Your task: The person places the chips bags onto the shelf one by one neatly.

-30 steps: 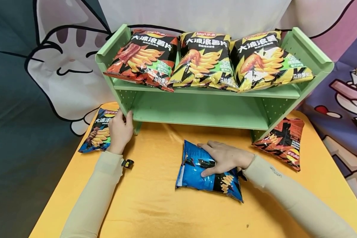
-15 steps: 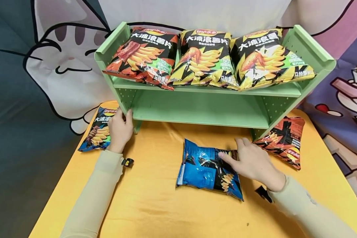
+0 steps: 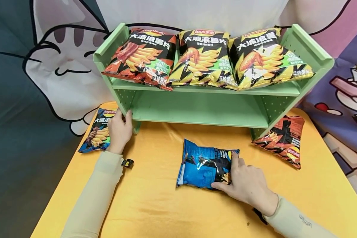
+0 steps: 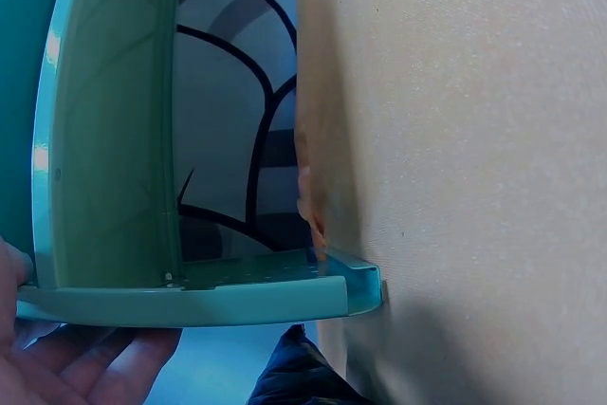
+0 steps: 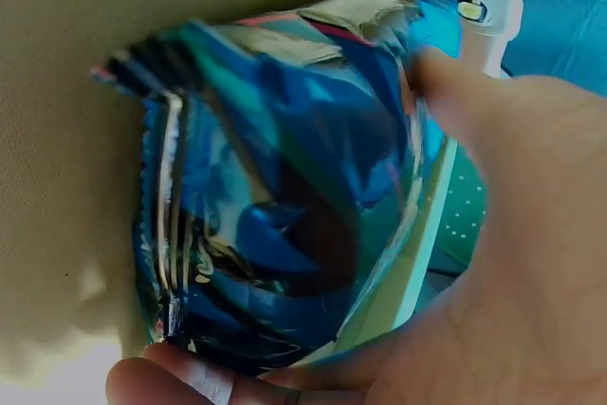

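Observation:
My left hand (image 3: 120, 133) grips the left side panel of a green two-tier shelf (image 3: 200, 107); in the left wrist view its thumb and fingers (image 4: 133, 367) lie on opposite faces of that panel. In front of the shelf, a blue bag of chips (image 3: 197, 167) lies back side up on the table. My right hand (image 3: 247, 185) holds the right end of this bag, thumb at the near edge and fingers at the far edge. The right wrist view shows the bag (image 5: 285, 196) between thumb and fingers, its sealed end crinkled.
On the upper tier lean a red chip bag (image 3: 142, 58) and two yellow ones, the middle bag (image 3: 202, 59) and the right bag (image 3: 264, 61). Another blue chip bag (image 3: 96, 134) lies left of the shelf, and a red bag (image 3: 285, 140) right of it, on the yellow table (image 3: 154, 205).
My right hand has lifted off the middle of the blue chip bag, moved right, and taken hold of the bag's right end. My left hand has stayed on the shelf.

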